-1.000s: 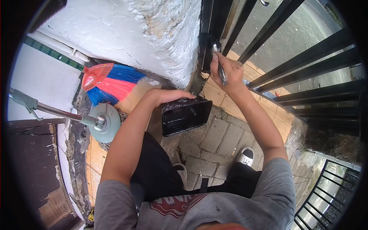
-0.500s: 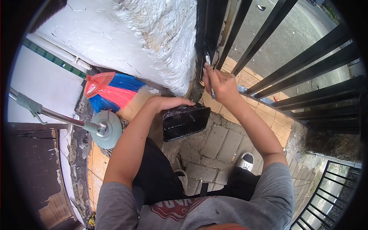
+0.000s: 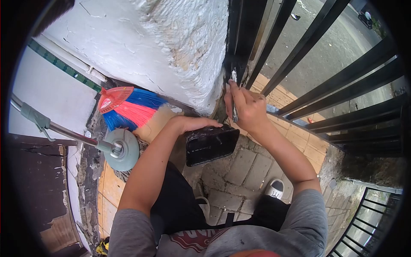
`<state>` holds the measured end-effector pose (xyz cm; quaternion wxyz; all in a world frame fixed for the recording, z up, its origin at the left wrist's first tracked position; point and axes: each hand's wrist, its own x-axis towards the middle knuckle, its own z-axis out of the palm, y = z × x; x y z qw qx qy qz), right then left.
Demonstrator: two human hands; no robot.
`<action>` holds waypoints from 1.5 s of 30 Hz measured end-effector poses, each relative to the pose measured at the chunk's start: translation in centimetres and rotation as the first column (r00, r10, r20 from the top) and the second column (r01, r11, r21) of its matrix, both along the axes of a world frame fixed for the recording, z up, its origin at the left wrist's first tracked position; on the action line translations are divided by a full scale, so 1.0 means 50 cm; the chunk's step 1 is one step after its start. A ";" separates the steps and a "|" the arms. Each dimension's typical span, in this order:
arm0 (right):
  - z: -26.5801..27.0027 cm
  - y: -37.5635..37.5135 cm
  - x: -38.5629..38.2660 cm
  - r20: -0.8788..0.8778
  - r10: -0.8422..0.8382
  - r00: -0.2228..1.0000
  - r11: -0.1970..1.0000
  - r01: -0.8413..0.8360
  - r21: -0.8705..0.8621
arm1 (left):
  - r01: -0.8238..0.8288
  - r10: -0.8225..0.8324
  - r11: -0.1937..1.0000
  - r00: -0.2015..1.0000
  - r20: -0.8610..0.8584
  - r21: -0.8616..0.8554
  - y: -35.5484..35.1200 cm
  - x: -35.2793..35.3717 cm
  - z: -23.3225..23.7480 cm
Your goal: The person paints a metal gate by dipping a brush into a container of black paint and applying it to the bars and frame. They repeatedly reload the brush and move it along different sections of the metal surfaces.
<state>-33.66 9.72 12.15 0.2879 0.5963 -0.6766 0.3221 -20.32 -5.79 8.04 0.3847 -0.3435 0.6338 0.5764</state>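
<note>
My left hand [image 3: 198,124] grips the rim of a black rectangular paint tray [image 3: 212,146], its thumb along the top edge. Dark, glossy smears coat the tray, which tilts toward me above the paving. Closed around a slim, paint-smeared paintbrush [image 3: 234,76] is my right hand [image 3: 250,107]. The brush points up against the lower part of a black metal gate post [image 3: 245,32], where its tip blends into the dark surface. Right beside the post stands a rough white wall [image 3: 184,47].
A broom [image 3: 137,107] with red and blue bristles leans at the wall's left. In front of it stands a mop [image 3: 122,150] with a metal pole. Black gate bars [image 3: 299,38] slant across the right. Grey paving [image 3: 244,167] and a white-toed shoe [image 3: 275,188] lie below.
The whole view has shifted slightly. The tray has tipped, so less of its inside shows. My right hand stays at the post with the brush, its fingers a little lower along it.
</note>
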 end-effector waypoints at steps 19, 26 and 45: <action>-0.292 -0.003 -0.057 0.172 -0.054 0.984 0.702 -0.085 0.707 | -0.042 0.038 0.996 0.997 0.066 0.073 -0.012 0.014 -0.012; -0.175 0.025 -0.032 0.100 0.084 0.991 0.989 -0.095 0.111 | -0.081 0.064 0.986 0.991 0.117 0.146 -0.014 0.011 -0.007; -0.114 0.029 -0.062 0.505 0.089 0.859 0.922 -0.262 0.284 | -0.015 0.011 0.999 0.996 0.084 0.047 -0.022 -0.003 -0.019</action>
